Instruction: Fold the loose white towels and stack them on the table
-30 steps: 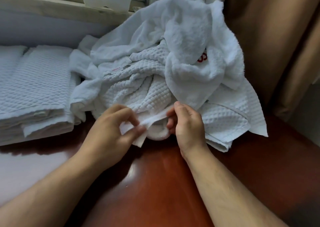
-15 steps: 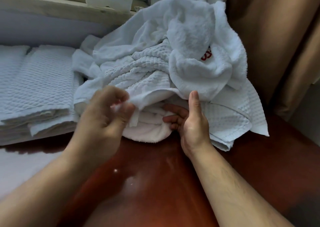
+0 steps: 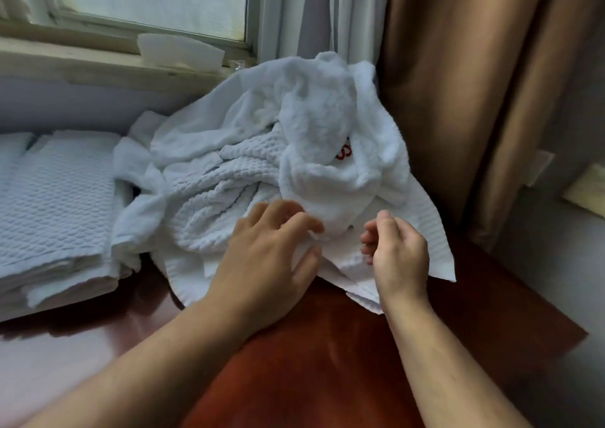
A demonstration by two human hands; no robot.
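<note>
A heap of loose white towels (image 3: pixel 248 152) lies on the dark red-brown table (image 3: pixel 327 355) against the wall; it mixes waffle-weave and fluffy terry pieces, one with a red mark. My left hand (image 3: pixel 268 257) is at the heap's front edge and pinches a fold of towel between thumb and fingers. My right hand (image 3: pixel 397 254) hovers just to the right over a flat waffle towel corner (image 3: pixel 435 254), fingers loosely curled, with nothing visible in them. A stack of folded white towels (image 3: pixel 55 208) sits at the left.
A brown curtain (image 3: pixel 458 100) hangs close behind and right of the heap. A window sill (image 3: pixel 98 67) with a white cup-like piece (image 3: pixel 180 51) runs along the back. The table's right edge falls off near the curtain.
Both hands let go of the towel edge they pulled out and moved right along the heap's front. My left hand now pinches a different fold; my right hand has curled and lifted off.
</note>
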